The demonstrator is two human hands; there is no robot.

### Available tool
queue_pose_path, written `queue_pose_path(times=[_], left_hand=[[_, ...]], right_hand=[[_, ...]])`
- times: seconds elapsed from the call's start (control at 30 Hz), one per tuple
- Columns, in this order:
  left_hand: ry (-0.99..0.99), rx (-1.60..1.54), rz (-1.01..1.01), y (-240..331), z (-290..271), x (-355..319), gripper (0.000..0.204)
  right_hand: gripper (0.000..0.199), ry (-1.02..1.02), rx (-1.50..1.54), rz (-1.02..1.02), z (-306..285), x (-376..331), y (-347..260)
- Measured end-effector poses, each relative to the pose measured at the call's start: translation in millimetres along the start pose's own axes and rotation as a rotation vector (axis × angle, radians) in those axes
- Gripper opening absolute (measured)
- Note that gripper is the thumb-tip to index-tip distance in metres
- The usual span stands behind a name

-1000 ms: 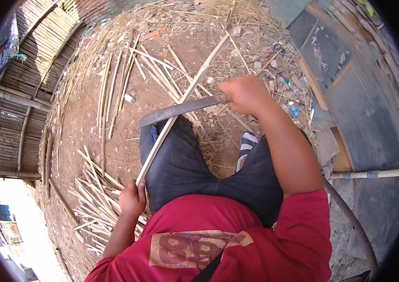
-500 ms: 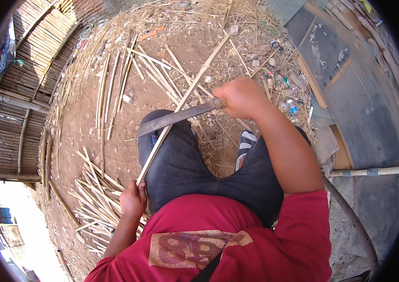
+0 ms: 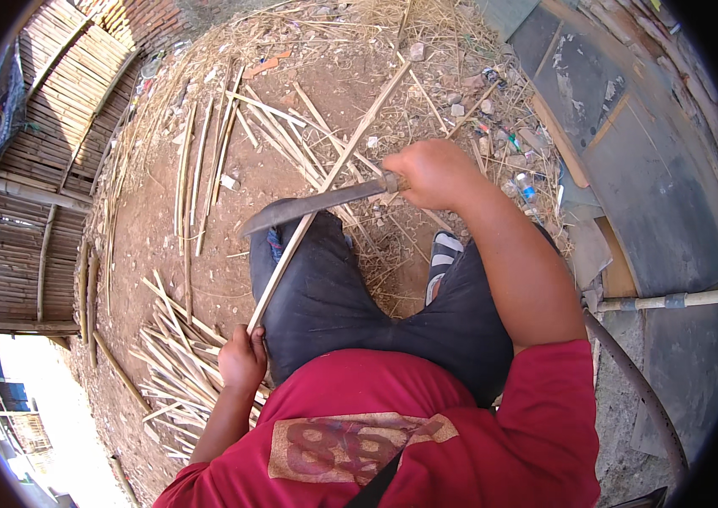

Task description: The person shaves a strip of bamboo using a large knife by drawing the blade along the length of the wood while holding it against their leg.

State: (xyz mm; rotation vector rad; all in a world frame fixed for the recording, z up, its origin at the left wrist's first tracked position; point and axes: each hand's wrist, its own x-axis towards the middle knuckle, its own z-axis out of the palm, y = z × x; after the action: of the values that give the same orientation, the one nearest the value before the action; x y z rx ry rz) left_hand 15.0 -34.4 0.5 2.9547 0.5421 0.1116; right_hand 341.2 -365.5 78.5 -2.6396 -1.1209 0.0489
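The lower end of a long pale strip (image 3: pixel 287 262) is pinched between the thumb and fingers of the left hand (image 3: pixel 242 359), close by a heap of similar strips (image 3: pixel 174 366) on the ground. Over the left knee (image 3: pixel 308 262), the strip is crossed by the blade of a large knife (image 3: pixel 346 195), its handle clenched in the closed right hand (image 3: pixel 437 173). Farther out, loose strips (image 3: pixel 184 169) are scattered on bare soil, and a slatted bamboo wall (image 3: pixel 16 245) is seen at the far left.

Knife handle (image 3: pixel 399 181) — mostly hidden by right hand (image 3: pixel 437 174).
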Motion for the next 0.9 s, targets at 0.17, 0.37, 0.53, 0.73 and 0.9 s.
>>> queue_pose_path(times=[0.17,0.37,0.53,0.73,0.9], left_hand=[[0.037,-0.015,0.027,-3.0,1.6,-1.9,0.034],[-0.018,-0.071,0.007,3.2,-5.5,3.7,0.035],[-0.108,-0.204,0.062,20.7,-21.5,9.2,0.038],[-0.16,-0.34,0.058,17.0,-20.5,14.8,0.04],[-0.156,-0.342,0.054,14.0,-17.5,18.0,0.043]], right_hand=[[0.014,-0.012,0.183,0.15,-6.1,5.4,17.4],[0.024,0.553,0.172,0.484,11.5,4.5,76.1],[0.017,0.219,0.006,0.007,6.1,1.3,14.4],[0.016,0.143,0.087,0.07,5.5,12.2,21.9],[0.019,0.361,0.192,0.361,20.3,10.2,60.6]])
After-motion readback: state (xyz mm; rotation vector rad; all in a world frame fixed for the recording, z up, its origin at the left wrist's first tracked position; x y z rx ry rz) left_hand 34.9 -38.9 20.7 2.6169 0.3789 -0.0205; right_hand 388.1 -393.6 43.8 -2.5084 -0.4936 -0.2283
